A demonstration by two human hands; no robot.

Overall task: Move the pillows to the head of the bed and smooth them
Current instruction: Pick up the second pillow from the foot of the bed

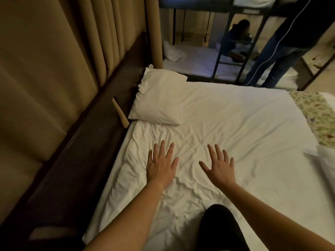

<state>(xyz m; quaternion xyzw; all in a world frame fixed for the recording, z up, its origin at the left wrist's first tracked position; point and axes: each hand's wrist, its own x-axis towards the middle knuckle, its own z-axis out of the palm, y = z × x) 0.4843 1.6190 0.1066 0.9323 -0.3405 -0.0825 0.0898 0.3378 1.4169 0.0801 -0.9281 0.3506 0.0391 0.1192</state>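
One white pillow (159, 98) at head of bed (244, 124), against padded headboard (54, 69), near far corner. Wide bare wrinkled sheet beside it. Left hand (161, 165) flat, fingers spread, on sheet. Right hand (219, 165) spread, empty, contact with sheet unclear.
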